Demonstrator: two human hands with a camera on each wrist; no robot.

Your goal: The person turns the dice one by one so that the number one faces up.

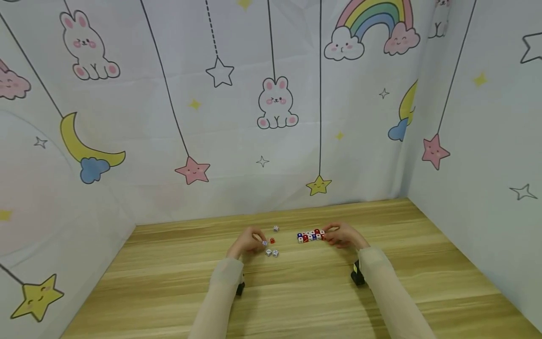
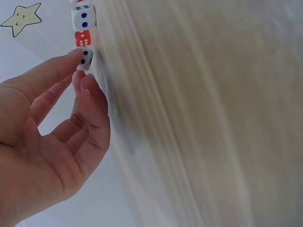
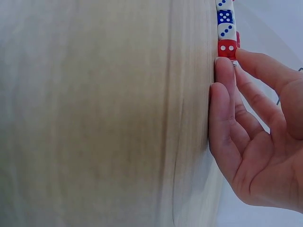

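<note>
My left hand [image 1: 250, 240] pinches a white die [image 2: 86, 58] with blue pips between thumb and fingertips, at the left of the loose dice. Just past it are a red die [image 1: 272, 240] and another white die [image 2: 84, 19]. My right hand [image 1: 342, 235] is at the right end of a double row of red, white and blue dice [image 1: 311, 237]. There its thumb and index fingertip grip the end red die [image 3: 227, 48], whose two white pips show. A blue die [image 3: 225, 17] and white dice continue the row beyond it.
Two white dice [image 1: 275, 253] lie in front of the left hand's die, and one white die [image 1: 276, 228] sits farther back. The wooden table [image 1: 296, 296] meets a cartoon-printed cloth [image 1: 237, 197] behind and at both sides. Each wrist carries a small black device [image 1: 357, 274].
</note>
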